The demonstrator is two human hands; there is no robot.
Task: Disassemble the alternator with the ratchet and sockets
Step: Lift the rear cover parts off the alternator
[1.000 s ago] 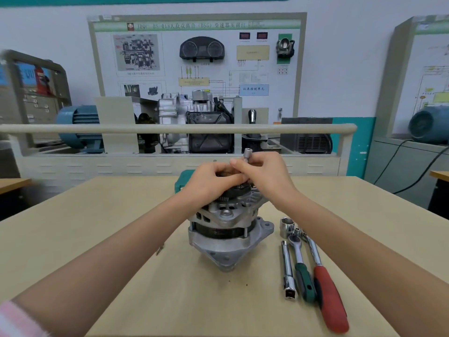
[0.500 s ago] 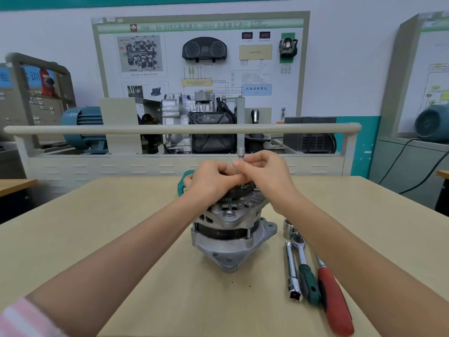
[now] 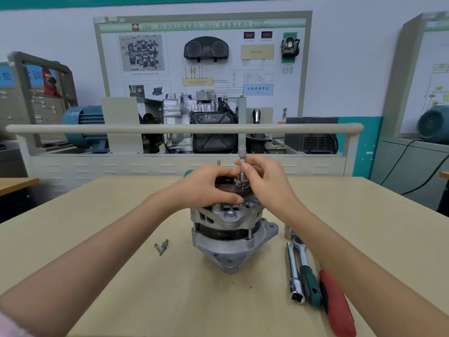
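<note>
Two hands meet atop the silver cast-aluminium alternator [image 3: 230,229], which stands upright mid-table. The right hand [image 3: 263,181] pinches a slim, upright chrome socket extension [image 3: 242,166] between thumb and fingertips, its lower end seated on the alternator's top. The left hand [image 3: 206,188] curls over the dark rear cover, gripping it. Loose small screws [image 3: 161,246] lie left on the beige wooden table [image 3: 121,276]; a green-handled ratchet [image 3: 306,271], chrome extension bar [image 3: 294,273] and red-handled tool [image 3: 336,305] lie right.
</note>
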